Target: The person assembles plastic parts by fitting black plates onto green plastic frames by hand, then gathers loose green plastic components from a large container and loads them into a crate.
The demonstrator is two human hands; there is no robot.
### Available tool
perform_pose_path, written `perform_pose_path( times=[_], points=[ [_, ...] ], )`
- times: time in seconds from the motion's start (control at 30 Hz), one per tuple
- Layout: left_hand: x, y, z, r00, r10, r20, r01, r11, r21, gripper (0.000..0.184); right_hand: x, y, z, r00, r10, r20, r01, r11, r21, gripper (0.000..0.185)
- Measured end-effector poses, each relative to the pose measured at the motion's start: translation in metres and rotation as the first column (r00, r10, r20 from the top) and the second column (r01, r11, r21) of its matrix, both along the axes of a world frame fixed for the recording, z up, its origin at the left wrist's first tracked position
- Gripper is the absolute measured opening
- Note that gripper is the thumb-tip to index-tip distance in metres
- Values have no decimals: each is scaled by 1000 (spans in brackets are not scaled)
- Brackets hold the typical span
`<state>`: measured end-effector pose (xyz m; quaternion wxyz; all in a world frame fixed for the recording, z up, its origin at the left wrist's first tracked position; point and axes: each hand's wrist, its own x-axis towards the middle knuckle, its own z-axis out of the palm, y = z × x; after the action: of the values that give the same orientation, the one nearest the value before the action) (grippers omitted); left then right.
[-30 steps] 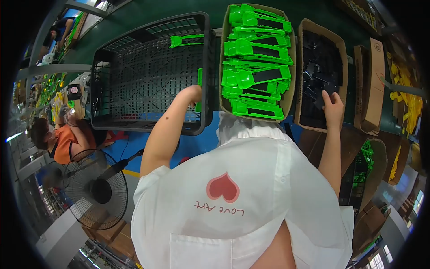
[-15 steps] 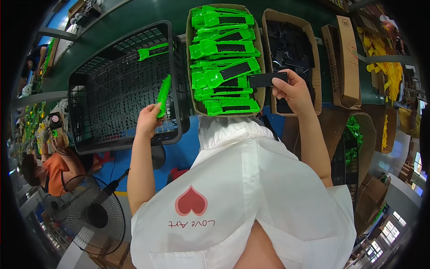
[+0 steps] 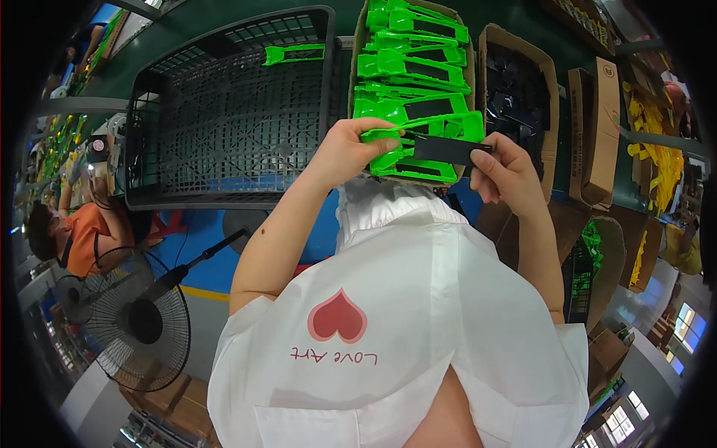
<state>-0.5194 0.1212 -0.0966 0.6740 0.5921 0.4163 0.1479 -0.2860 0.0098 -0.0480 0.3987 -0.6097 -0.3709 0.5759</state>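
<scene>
My left hand [image 3: 345, 153] is closed on the wide end of a green plastic frame-like part [image 3: 469, 127], held over the carton of green parts. In my right hand [image 3: 508, 175] a flat black rectangular plate [image 3: 444, 150] is pinched between thumb and fingers. The plate lies over or against the green part; whether it sits in the frame I cannot tell. Beneath both hands, a cardboard carton [image 3: 358, 37] holds several similar green parts with black plates in them. To its right stands a carton [image 3: 555, 97] of loose black pieces.
A large black plastic crate [image 3: 328, 97] stands on the left, with one green part [image 3: 276, 55] in it. Folded cardboard [image 3: 600, 134] is at the right. A black fan [image 3: 146, 321] stands lower left, near a person in an orange top [image 3: 93, 237].
My left hand has moved right with the green part, from over the crate to the carton. The green part and the black plate have come together. The view has shifted.
</scene>
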Motion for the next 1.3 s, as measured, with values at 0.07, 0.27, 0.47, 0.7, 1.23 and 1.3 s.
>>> perform_pose_path(
  times=[0.07,0.27,0.47,0.7,1.23,1.3],
  points=[
    [5,1,2,993,-77,-92,74,996,-40,21,-3,1,-8,999,27,32,-26,999,-21,14],
    [4,0,-16,988,-92,127,110,983,-147,18,-2,1,-9,979,60,195,-45,996,-80,14],
    [9,-2,-15,988,-97,116,117,978,-175,16,-5,4,-19,948,63,313,-29,994,-110,17],
    [12,-10,-22,999,-45,-12,45,999,-30,15,-15,5,-27,877,58,478,-20,996,-84,19],
    [14,-10,-45,992,-118,52,118,993,9,17,-13,2,-49,287,44,957,-56,998,-29,38],
    [11,-6,-43,982,-187,32,181,973,141,18,-4,0,-54,474,-45,880,-34,997,69,41]
  ],
)
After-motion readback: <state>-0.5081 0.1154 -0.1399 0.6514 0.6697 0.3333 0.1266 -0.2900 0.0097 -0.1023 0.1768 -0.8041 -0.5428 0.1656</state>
